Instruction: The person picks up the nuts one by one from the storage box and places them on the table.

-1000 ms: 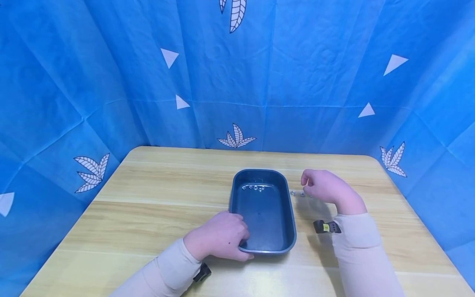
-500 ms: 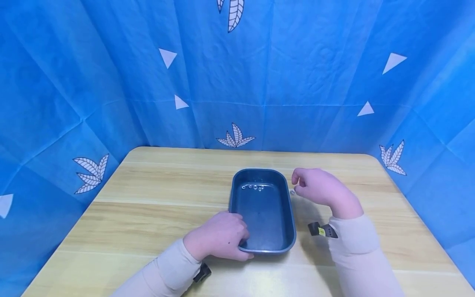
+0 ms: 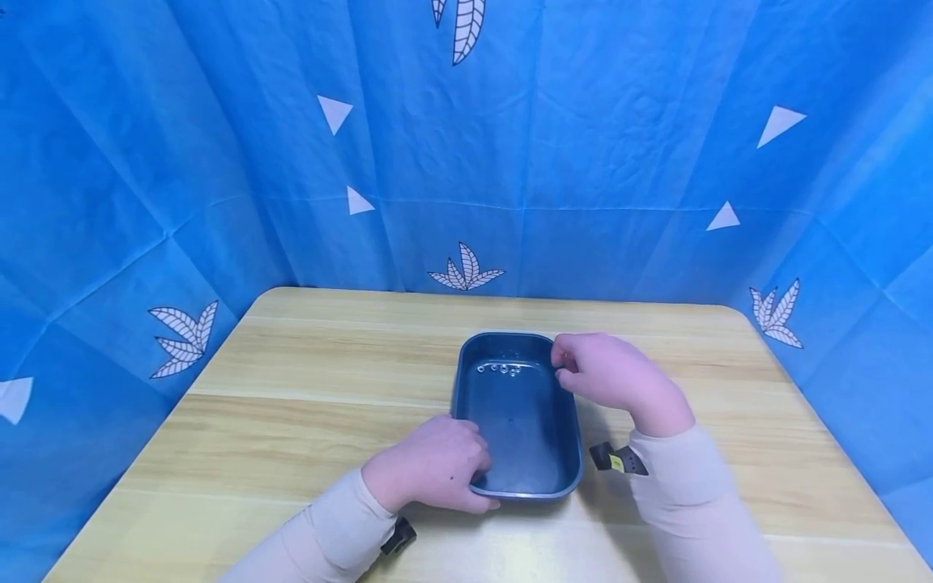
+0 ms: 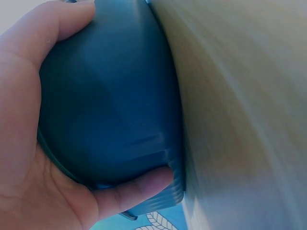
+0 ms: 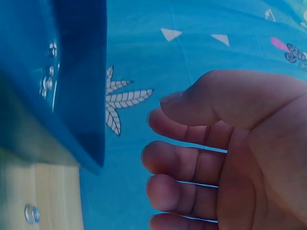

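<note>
Fingers (image 4: 136, 190) parted, the left hand (image 3: 430, 463) grips a tray (image 3: 519, 437).

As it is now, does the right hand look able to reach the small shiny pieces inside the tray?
Probably yes: the right hand is by the right rim of the tray, and nothing visible covers the small shiny pieces.

Premises: a screened-off tabletop station; whether it stands in a home, lab or workshop cannot be determined. Bright blue fabric sheeting (image 3: 619, 162) hangs on the far, left and right sides, visibly creased, printed with white leaf sprigs (image 3: 469, 265) and white triangles (image 3: 335, 112). The right wrist view also shows a pink printed motif (image 5: 279, 44). Within this screening: a pale wood-grain counter (image 3: 306, 348), both far corners rounded, light reflecting off its near part.
</note>
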`<state>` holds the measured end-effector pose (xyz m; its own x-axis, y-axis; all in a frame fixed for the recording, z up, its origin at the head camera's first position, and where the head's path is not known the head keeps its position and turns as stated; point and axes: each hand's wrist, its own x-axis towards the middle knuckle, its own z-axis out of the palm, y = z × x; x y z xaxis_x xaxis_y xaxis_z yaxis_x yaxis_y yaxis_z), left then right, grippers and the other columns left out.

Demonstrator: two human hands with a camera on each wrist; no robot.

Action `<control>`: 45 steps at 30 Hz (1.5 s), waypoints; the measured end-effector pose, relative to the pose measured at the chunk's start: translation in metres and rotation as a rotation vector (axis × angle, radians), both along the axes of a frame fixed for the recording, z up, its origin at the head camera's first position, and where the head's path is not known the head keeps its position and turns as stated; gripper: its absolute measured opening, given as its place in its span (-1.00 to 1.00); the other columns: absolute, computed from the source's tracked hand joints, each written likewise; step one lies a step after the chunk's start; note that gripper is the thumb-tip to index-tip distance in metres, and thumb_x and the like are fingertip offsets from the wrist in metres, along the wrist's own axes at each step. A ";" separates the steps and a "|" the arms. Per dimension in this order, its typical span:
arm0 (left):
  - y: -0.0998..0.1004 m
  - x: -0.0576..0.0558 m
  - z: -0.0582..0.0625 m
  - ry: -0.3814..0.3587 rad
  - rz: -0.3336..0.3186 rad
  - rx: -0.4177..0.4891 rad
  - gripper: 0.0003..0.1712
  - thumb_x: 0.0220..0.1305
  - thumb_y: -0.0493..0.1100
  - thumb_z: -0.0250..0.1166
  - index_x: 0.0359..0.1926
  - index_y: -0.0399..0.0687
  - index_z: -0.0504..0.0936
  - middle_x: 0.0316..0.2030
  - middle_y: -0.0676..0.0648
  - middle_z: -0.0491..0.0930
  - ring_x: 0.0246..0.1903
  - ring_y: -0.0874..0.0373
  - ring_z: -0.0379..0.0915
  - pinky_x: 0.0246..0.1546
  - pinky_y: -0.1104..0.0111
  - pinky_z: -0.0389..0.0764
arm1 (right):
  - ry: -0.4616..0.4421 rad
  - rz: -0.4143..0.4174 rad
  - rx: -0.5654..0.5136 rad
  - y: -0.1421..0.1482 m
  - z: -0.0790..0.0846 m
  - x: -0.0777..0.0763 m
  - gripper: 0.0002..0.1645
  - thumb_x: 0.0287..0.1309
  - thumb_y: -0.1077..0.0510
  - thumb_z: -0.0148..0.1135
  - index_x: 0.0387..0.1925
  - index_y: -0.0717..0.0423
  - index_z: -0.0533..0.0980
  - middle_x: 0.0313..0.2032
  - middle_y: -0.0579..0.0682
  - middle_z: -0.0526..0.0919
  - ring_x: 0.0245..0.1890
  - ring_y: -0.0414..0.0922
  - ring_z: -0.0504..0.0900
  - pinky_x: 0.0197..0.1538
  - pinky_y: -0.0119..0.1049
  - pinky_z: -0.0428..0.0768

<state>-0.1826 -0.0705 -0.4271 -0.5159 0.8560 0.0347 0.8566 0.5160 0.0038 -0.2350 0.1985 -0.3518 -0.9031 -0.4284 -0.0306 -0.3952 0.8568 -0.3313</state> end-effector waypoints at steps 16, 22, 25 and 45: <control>0.000 -0.001 -0.001 0.017 -0.012 0.009 -0.40 0.10 0.45 0.30 -0.75 0.23 0.34 -0.72 0.28 0.20 -0.57 0.30 0.17 -0.59 0.45 0.18 | -0.025 0.019 0.074 -0.039 -0.003 -0.011 -0.82 0.20 0.11 0.27 -0.15 0.00 0.59 -0.40 -0.15 0.59 -0.41 -0.13 0.52 -0.25 -0.16 0.53; -0.001 -0.001 -0.001 0.016 -0.014 0.007 -0.41 0.09 0.44 0.31 -0.75 0.23 0.34 -0.72 0.28 0.21 -0.56 0.30 0.18 -0.59 0.45 0.18 | -0.026 0.029 0.100 -0.052 -0.004 -0.016 -0.79 0.19 0.12 0.27 -0.13 0.02 0.61 -0.34 -0.14 0.62 -0.38 -0.12 0.53 -0.22 -0.14 0.55; -0.001 -0.002 -0.001 0.014 -0.010 0.003 -0.41 0.09 0.44 0.31 -0.74 0.23 0.35 -0.72 0.28 0.22 -0.55 0.30 0.18 -0.59 0.44 0.18 | -0.021 0.036 0.114 -0.058 -0.006 -0.019 -0.80 0.20 0.11 0.28 -0.13 0.02 0.62 -0.32 -0.14 0.63 -0.36 -0.12 0.54 -0.20 -0.14 0.55; 0.000 -0.001 0.000 0.031 -0.015 -0.015 -0.43 0.10 0.43 0.31 -0.73 0.22 0.37 -0.71 0.28 0.24 -0.55 0.30 0.21 -0.57 0.45 0.22 | -0.036 0.070 0.245 -0.084 -0.032 -0.043 -0.93 0.21 0.09 0.27 -0.37 -0.04 0.55 -0.47 -0.12 0.55 -0.44 -0.07 0.49 -0.28 -0.13 0.47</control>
